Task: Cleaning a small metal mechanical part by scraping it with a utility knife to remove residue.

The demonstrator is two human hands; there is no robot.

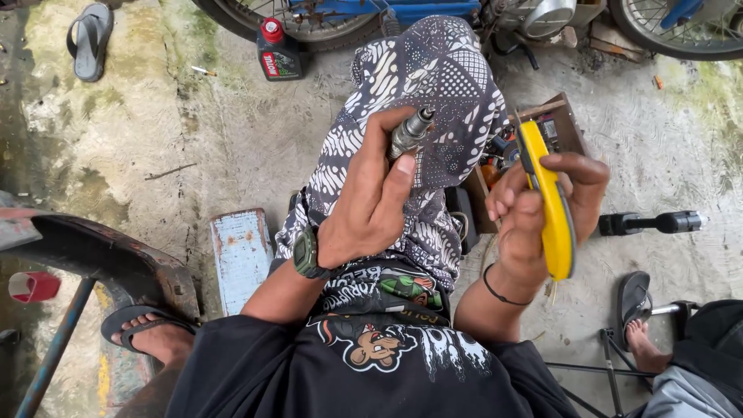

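Overhead, red-capped black bottle (278,51) upright.

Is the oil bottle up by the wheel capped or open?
Capped. The dark oil bottle stands upright on the concrete with its red cap on top, beside the wheel.

Soft, even daylight fills the scene, perhaps from an overcast sky, since shadows are faint and diffuse. The pale concrete floor (232,139) reads bright without glare. Focus is sharp at centre; wide-angle bending curves the edges, and the corners look slightly softer.
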